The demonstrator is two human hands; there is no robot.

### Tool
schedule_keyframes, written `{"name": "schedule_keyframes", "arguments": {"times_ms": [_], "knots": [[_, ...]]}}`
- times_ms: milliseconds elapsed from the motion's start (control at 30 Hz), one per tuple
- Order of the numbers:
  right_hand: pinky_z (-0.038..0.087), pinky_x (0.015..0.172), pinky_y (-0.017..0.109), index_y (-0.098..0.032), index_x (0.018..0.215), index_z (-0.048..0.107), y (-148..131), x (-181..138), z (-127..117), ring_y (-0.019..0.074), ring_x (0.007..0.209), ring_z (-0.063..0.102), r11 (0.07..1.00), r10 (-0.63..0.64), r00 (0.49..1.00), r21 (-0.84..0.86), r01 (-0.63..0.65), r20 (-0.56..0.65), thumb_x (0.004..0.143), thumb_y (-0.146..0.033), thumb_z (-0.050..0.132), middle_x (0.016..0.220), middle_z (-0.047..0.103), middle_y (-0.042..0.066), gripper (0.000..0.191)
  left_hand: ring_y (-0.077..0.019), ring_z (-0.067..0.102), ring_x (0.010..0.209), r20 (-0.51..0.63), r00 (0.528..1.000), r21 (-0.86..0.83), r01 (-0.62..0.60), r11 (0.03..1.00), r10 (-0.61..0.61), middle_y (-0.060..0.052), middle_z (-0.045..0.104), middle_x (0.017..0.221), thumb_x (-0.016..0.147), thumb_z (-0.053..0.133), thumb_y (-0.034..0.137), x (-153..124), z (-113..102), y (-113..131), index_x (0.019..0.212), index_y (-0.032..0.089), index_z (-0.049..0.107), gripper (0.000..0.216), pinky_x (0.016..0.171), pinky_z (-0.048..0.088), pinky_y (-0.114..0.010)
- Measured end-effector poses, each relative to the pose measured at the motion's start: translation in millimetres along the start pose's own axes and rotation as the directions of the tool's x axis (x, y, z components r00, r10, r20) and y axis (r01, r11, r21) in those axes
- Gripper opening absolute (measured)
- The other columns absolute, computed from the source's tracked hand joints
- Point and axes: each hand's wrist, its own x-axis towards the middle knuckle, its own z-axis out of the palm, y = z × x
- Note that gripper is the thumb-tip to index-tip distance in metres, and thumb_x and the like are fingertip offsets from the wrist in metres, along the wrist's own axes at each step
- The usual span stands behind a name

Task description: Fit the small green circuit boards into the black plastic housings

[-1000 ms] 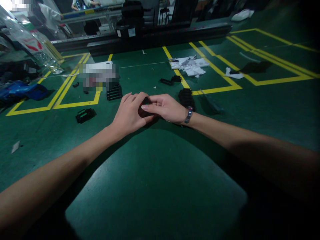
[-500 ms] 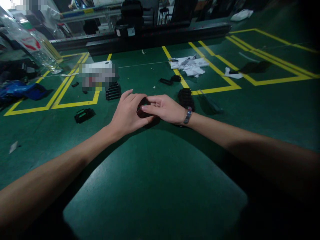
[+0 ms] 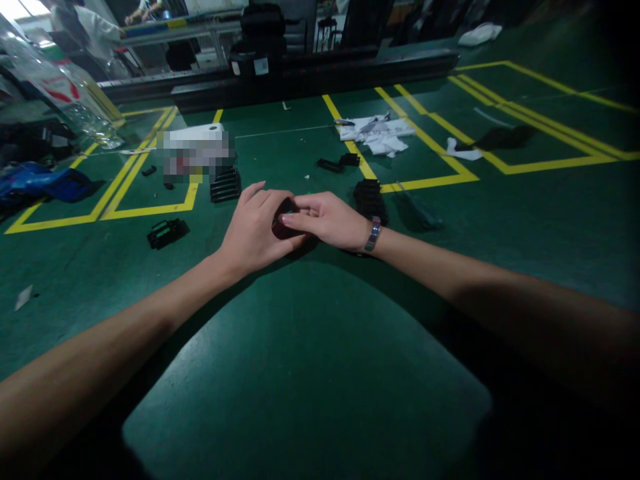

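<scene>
Near the middle of the table, my left hand (image 3: 254,228) curls around a small dark part (image 3: 283,231) that the fingers mostly hide. My right hand (image 3: 331,220), with a watch (image 3: 373,234) at its wrist, meets it from the other side; thumb and fingers close on the same part. Its exact kind cannot be made out. Beyond my left hand lies a black slatted plastic piece (image 3: 225,185). A black plastic frame (image 3: 166,233) rests farther left. Black ribbed parts (image 3: 367,198) lie just behind my right wrist.
Small black pieces (image 3: 330,165) and crumpled white paper (image 3: 383,136) lie farther back on the green table (image 3: 300,360), marked with yellow lines. Clear bottles (image 3: 83,107) and a blue object (image 3: 70,185) are at left. A long black rail (image 3: 310,81) runs along the back.
Both hands keep nearly the same hold on the dark part, with only a slight shift of the fingers. The whole view has moved a little.
</scene>
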Motion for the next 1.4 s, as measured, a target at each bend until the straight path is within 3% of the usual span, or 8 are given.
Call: {"name": "schedule_keyframes", "arguments": {"times_ms": [433, 633, 900, 1167, 1400], "knots": [[0.054, 0.084, 0.029, -0.016, 0.087, 0.069, 1.8, 2.3, 0.2, 0.0157, 0.088, 0.07, 0.994, 0.042, 0.999, 0.103, -0.041, -0.006, 0.088, -0.023, 0.067, 0.088, 0.076, 0.002, 0.007, -0.0249, 0.065, 0.108, -0.006, 1.0, -0.004, 0.004, 1.0, -0.004, -0.007, 0.069, 0.112, 0.083, 0.072, 0.047, 0.5, 0.6, 1.2, 0.119, 0.019, 0.055, 0.048, 0.118, 0.033, -0.049], [0.053, 0.081, 0.029, -0.016, 0.085, 0.069, -1.8, 2.4, 0.2, 0.0163, 0.087, 0.068, 0.993, 0.034, 0.999, 0.108, -0.036, 0.022, 0.08, -0.03, 0.077, 0.086, 0.074, 0.002, 0.017, -0.0255, 0.064, 0.11, 0.035, 0.998, -0.018, 0.058, 0.998, -0.058, -0.007, 0.069, 0.114, 0.081, 0.074, 0.049, -1.3, 0.1, 0.5, 0.119, 0.019, 0.056, 0.052, 0.117, 0.033, -0.048], [0.051, 0.075, 0.029, -0.016, 0.086, 0.067, -0.6, 1.8, -1.2, 0.0159, 0.081, 0.065, 0.998, 0.041, 0.999, 0.056, -0.041, -0.004, 0.084, -0.037, 0.074, 0.085, 0.07, 0.002, 0.022, -0.0257, 0.065, 0.111, 0.07, 0.99, -0.061, 0.128, 0.99, -0.124, -0.007, 0.07, 0.118, 0.08, 0.075, 0.048, 0.5, 1.1, 1.7, 0.125, 0.02, 0.056, 0.057, 0.118, 0.031, -0.051], [0.047, 0.064, 0.026, -0.014, 0.09, 0.066, -1.0, 0.7, -1.1, 0.0144, 0.072, 0.062, 0.999, 0.045, 0.999, 0.006, -0.045, -0.002, 0.086, -0.034, 0.071, 0.079, 0.066, 0.001, 0.02, -0.0273, 0.064, 0.114, 0.091, 0.991, -0.064, 0.107, 0.992, -0.101, -0.009, 0.069, 0.119, 0.08, 0.075, 0.047, 1.0, -0.9, 1.1, 0.126, 0.019, 0.055, 0.057, 0.118, 0.031, -0.052], [0.054, 0.082, 0.031, -0.016, 0.094, 0.07, -1.2, 1.0, 0.0, 0.0181, 0.089, 0.068, 0.992, 0.058, 0.998, 0.11, -0.06, 0.02, 0.082, -0.041, 0.077, 0.091, 0.073, 0.004, 0.029, -0.0252, 0.065, 0.109, 0.054, 0.998, -0.031, 0.036, 0.999, -0.035, -0.009, 0.069, 0.113, 0.082, 0.073, 0.047, 0.0, -1.1, -0.1, 0.12, 0.017, 0.054, 0.051, 0.12, 0.031, -0.05]]}}
